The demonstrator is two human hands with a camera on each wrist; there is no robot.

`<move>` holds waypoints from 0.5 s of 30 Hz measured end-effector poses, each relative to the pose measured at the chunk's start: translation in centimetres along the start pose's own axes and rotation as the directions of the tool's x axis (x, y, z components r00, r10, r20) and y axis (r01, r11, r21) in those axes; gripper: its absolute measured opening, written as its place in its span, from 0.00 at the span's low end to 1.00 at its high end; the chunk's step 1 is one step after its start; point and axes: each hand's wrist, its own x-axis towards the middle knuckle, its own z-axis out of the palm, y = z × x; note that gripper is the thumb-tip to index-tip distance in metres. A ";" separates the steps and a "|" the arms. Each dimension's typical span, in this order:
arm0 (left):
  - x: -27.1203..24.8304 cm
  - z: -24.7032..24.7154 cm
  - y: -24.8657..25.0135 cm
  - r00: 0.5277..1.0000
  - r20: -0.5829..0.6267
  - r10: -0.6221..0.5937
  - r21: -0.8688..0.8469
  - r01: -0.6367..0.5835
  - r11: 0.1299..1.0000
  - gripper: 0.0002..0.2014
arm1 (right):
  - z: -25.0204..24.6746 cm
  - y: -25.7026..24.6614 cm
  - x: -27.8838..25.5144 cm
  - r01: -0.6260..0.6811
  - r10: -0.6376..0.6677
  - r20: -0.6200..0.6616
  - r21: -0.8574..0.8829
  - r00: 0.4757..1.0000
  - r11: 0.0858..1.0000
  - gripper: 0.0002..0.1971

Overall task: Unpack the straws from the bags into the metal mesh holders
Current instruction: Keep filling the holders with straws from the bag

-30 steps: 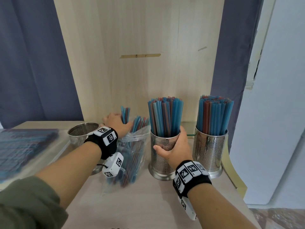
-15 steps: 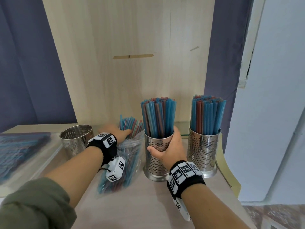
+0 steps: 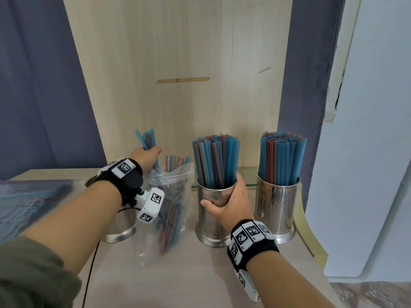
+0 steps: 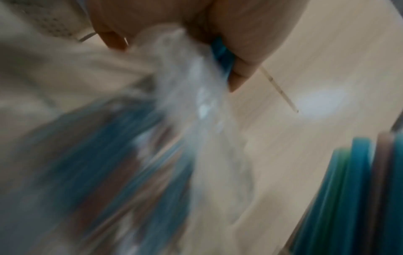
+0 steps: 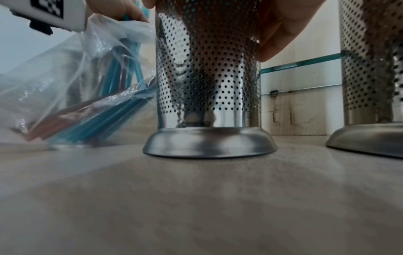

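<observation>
Steel empty holder point(image 3: 120, 227) half-hidden behind left hand point(image 3: 145, 157)

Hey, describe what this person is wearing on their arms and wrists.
Both wrists carry a black band studded with white tiles printed with black square codes. A small white camera block with the same codes hangs under the left wrist and the right wrist. An olive-green sleeve covers the left upper forearm; the right forearm is bare.

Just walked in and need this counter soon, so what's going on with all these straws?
A person is moving straws from a clear plastic bag into perforated metal holders. The left hand grips a small bunch of straws lifted above the bag. The right hand grips the middle holder, which looks full, as does the right holder. A third holder stands behind the left forearm.
</observation>
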 end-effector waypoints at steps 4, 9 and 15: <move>-0.1 -1.5 1.3 0.992 -0.125 0.018 -0.162 -0.038 0.986 0.21 | 0.1 0.1 0.0 -0.006 0.006 0.005 0.000 1.000 1.000 0.61; -0.7 -3.0 2.3 0.971 -0.212 0.107 -0.322 -0.173 0.931 0.12 | 0.1 0.1 0.0 -0.009 0.009 0.001 -0.002 1.000 1.000 0.61; -1.4 -4.5 4.3 0.923 -0.312 0.227 -0.320 -0.327 0.889 0.15 | 0.1 0.1 0.0 -0.004 0.004 0.001 -0.001 1.000 1.000 0.60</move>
